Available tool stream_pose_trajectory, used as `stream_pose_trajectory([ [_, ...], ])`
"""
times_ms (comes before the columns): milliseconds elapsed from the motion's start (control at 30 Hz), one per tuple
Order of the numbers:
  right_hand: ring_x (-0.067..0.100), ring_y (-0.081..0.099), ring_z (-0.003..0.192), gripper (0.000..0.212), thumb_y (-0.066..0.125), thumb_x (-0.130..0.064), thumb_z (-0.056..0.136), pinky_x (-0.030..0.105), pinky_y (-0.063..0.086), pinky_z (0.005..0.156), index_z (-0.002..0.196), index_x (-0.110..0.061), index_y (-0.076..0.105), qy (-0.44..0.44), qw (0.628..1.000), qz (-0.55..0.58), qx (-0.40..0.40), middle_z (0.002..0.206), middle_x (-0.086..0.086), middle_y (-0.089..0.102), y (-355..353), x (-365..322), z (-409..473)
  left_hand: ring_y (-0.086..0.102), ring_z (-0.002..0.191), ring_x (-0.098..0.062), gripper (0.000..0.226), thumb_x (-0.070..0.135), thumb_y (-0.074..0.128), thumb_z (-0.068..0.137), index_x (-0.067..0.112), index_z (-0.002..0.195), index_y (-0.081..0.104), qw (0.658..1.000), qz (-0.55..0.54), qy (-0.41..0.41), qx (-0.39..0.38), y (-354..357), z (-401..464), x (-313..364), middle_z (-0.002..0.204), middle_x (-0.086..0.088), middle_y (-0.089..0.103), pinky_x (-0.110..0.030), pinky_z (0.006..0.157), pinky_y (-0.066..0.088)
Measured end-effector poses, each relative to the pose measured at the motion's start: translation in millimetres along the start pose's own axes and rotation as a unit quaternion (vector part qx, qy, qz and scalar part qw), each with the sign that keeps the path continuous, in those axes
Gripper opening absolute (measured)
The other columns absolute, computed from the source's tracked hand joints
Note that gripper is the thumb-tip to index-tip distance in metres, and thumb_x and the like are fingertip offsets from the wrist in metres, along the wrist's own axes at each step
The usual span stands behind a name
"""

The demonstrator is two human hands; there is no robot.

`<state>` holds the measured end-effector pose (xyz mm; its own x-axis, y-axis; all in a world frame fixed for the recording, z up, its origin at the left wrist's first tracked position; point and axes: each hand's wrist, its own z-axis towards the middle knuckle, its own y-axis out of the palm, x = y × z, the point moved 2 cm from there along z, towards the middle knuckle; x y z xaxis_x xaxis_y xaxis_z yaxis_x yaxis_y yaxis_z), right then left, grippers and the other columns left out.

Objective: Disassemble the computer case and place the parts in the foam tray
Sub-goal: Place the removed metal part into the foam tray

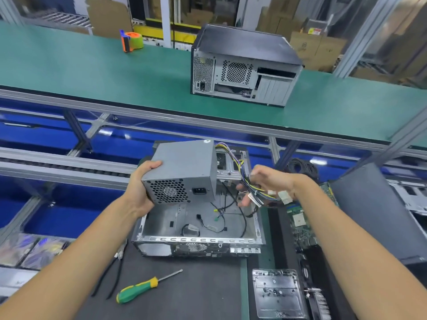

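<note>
The grey metal box-shaped power supply [184,169] is held above the open, gutted silver steel computer case [198,225]. The left hand [141,183] grips its fan end. The right hand [265,183] gathers its multicoloured cable bundle [245,179], apparently to prevent snagging. A green-and-yellow-handled screwdriver [141,288] lies nearby on the mat.

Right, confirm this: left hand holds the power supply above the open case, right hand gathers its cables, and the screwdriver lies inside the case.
Wrong on the screwdriver: the head view shows it on the dark mat in front of the case, not inside. The left hand does hold the power supply; the right hand gathers its cables.
</note>
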<state>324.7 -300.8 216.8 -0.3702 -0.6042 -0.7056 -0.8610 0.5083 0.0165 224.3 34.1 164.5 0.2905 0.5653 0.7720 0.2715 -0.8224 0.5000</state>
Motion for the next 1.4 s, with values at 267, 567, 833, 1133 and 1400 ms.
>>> stream_pose_trajectory([
  [267,0.041,0.062,0.114,0.095,0.070,-0.036,0.071,0.054,0.034,0.107,0.151,0.002,0.037,-0.085,0.986,0.122,-0.072,0.135,0.031,0.055,-22,-16,-30,0.070,0.092,-0.032,0.046,0.041,0.063,0.087,0.018,0.126,0.062,1.000,-0.004,0.025,-0.003,4,-10,6,0.109,-0.012,0.070,-0.052,0.076,0.058],
  [567,0.020,0.067,0.079,0.055,0.048,-0.002,0.090,0.030,0.057,0.062,0.145,-0.005,0.048,-0.193,0.964,0.163,0.077,0.095,0.013,0.070,26,-51,-1,0.060,0.102,-0.036,0.042,0.042,0.061,0.087,0.022,0.124,0.058,0.999,-0.027,0.029,0.021,-5,-14,9,0.119,-0.014,0.063,-0.055,0.078,0.056],
  [833,0.023,0.068,0.098,0.052,0.049,-0.007,0.090,0.034,0.053,0.077,0.138,-0.024,0.058,-0.191,0.958,0.030,0.210,0.119,0.014,0.072,14,-49,-14,0.066,0.098,-0.033,0.043,0.042,0.061,0.088,0.018,0.123,0.066,1.000,-0.012,0.027,-0.003,-3,-18,8,0.115,-0.012,0.068,-0.055,0.088,0.053],
  [1133,0.021,0.054,0.085,0.048,0.063,-0.006,0.078,0.038,0.038,0.082,0.117,-0.035,0.064,-0.153,0.920,-0.107,0.345,0.095,0.010,0.070,-20,-26,-70,0.071,0.084,-0.028,0.045,0.039,0.068,0.078,0.019,0.118,0.060,0.998,0.043,0.009,-0.042,43,-2,-8,0.105,-0.009,0.069,-0.045,0.067,0.059],
  [1400,0.017,0.048,0.065,0.047,0.061,-0.012,0.075,0.027,0.033,0.055,0.118,-0.030,0.062,-0.189,0.872,-0.029,0.451,0.079,-0.005,0.069,-54,38,-119,0.065,0.119,-0.029,0.087,0.038,0.069,0.075,0.038,0.154,0.033,0.987,0.144,0.016,-0.063,149,26,-54,0.141,-0.003,0.060,-0.057,0.097,0.055],
])
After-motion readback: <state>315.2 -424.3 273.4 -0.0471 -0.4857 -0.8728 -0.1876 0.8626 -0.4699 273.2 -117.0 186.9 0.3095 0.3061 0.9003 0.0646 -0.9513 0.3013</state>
